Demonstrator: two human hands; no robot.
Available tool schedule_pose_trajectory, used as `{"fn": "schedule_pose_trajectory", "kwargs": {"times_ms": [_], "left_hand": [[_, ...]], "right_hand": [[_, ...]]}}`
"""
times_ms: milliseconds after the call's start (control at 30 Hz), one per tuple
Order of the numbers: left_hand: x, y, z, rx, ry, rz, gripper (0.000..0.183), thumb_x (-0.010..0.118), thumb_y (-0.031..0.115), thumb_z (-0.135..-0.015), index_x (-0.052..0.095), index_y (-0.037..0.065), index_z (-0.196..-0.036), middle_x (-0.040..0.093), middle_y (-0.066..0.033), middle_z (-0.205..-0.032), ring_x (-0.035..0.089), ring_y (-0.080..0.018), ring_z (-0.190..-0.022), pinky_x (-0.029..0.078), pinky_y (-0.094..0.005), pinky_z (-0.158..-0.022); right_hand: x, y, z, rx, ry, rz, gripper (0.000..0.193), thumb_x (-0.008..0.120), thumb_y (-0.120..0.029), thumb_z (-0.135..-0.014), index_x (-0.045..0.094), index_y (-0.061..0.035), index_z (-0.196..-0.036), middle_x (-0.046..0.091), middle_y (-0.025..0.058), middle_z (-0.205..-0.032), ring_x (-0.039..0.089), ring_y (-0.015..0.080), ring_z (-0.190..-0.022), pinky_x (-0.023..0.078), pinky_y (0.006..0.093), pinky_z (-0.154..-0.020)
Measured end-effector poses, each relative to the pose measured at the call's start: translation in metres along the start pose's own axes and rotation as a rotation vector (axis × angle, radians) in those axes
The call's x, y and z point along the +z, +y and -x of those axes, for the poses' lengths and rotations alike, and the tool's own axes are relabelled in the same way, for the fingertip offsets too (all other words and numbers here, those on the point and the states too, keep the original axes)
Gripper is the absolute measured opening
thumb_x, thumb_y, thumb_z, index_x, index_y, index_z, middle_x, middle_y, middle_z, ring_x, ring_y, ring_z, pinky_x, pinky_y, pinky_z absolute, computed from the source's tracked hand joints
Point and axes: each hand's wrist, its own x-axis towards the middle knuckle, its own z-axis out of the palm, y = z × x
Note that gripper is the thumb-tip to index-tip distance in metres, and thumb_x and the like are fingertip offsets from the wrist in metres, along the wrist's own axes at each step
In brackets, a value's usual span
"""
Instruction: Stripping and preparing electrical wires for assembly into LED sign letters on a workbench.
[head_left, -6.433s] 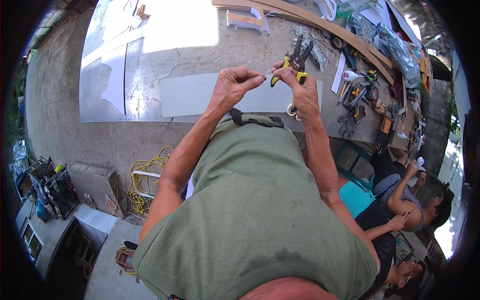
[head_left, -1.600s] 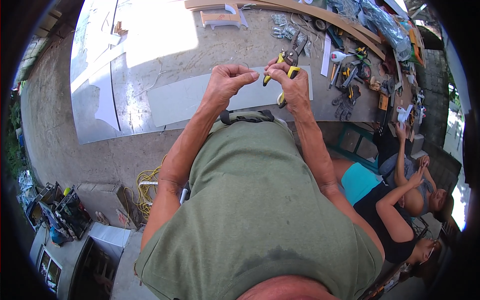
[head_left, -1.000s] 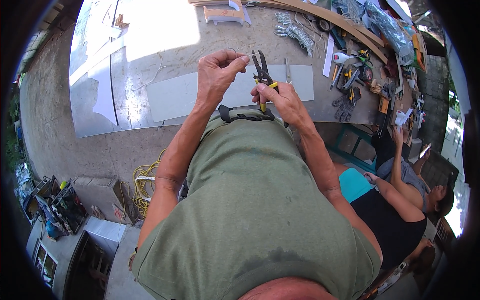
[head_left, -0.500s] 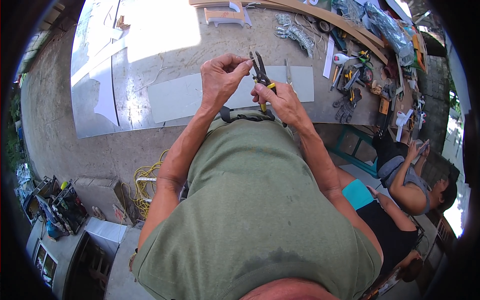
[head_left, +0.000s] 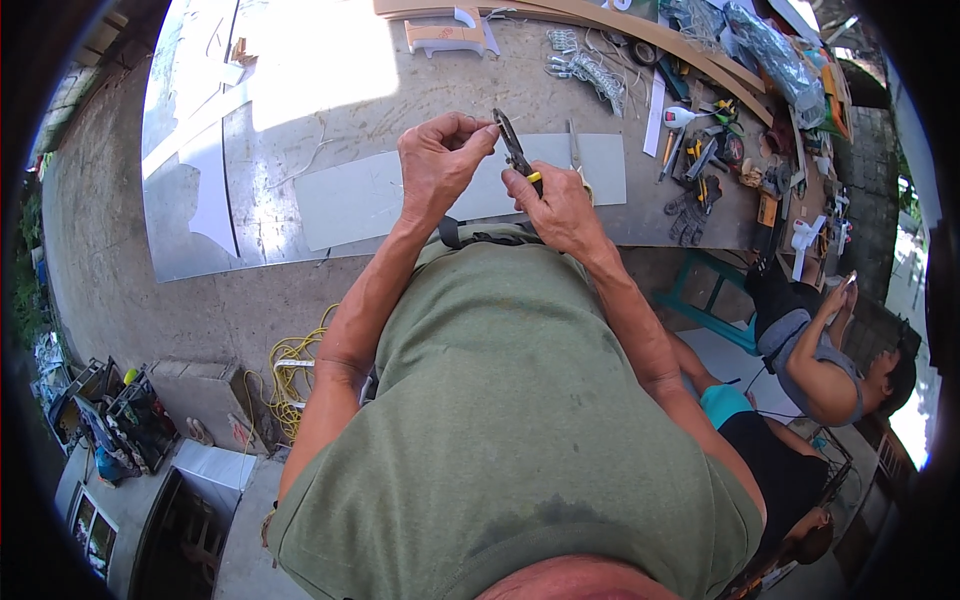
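My right hand (head_left: pixel 562 208) is wrapped round the handles of a pair of pliers (head_left: pixel 513 148) with dark jaws and yellow-and-black grips. The jaws are closed together and point away from me, up and to the left. My left hand (head_left: pixel 438 165) pinches thumb against forefinger right at the jaw tips; what it holds is too small to make out, perhaps a thin strand. Both hands are raised above a long pale grey sheet (head_left: pixel 345 205) on the table's near side. Scissors (head_left: pixel 574 145) lie on that sheet, just beyond my right hand.
The metal-topped table (head_left: pixel 370 120) carries a bundle of string lights (head_left: pixel 590 75), a foam-like cutout (head_left: pixel 445 38) and long brown strips (head_left: pixel 640 38). Gloves (head_left: pixel 690 215) and several tools crowd its right side. A green stool (head_left: pixel 705 295) and two seated people are at right; yellow cord (head_left: pixel 290 365) lies lower left.
The pliers' jaws and handles have come together from a spread position. My left hand keeps its pinch at the tips, shifted slightly left. At right, a seated person has shifted.
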Motion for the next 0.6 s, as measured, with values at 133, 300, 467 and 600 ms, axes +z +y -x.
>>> {"fn": "schedule_pose_trajectory", "kwargs": {"times_ms": [133,300,467,600], "left_hand": [[0.001,0.000,0.000,0.011,0.003,0.019,0.017,0.076,0.014,-0.086,0.076,-0.002,-0.090,0.073,-0.0061,-0.070,0.066,-0.0062,-0.065,0.051,-0.0211,-0.057],[0.001,-0.001,0.002,0.005,0.006,0.021,0.017,0.076,0.014,-0.086,0.076,-0.002,-0.090,0.073,-0.0059,-0.070,0.067,-0.0062,-0.065,0.051,-0.0214,-0.057],[0.000,0.000,0.001,0.003,0.000,-0.013,0.018,0.075,0.015,-0.087,0.076,-0.002,-0.092,0.072,-0.0055,-0.069,0.067,-0.0061,-0.066,0.052,-0.0213,-0.058],[-0.007,0.010,-0.003,-0.024,-0.127,-0.065,0.022,0.070,0.019,-0.092,0.073,-0.002,-0.094,0.062,0.0016,-0.063,0.053,-0.0038,-0.056,0.040,-0.0219,-0.050]], "right_hand": [[0.000,0.006,0.000,-0.007,-0.011,0.096,0.043,0.060,-0.038,-0.099,0.067,0.0021,-0.086,0.066,0.0097,-0.067,0.063,0.0185,-0.061,0.048,0.0335,-0.058],[0.001,-0.005,0.001,-0.054,0.039,0.116,0.045,0.062,-0.035,-0.098,0.061,0.0052,-0.077,0.060,0.0186,-0.065,0.059,0.0302,-0.058,0.045,0.0420,-0.058],[0.008,-0.001,0.001,-0.114,0.105,0.178,0.041,0.063,-0.027,-0.096,0.058,0.0064,-0.074,0.058,0.0224,-0.070,0.060,0.0390,-0.063,0.045,0.0477,-0.060],[0.007,-0.005,0.004,-0.178,0.185,0.348,0.034,0.062,-0.024,-0.096,0.058,0.0047,-0.079,0.056,0.0191,-0.079,0.061,0.0384,-0.068,0.046,0.0480,-0.062]]}}
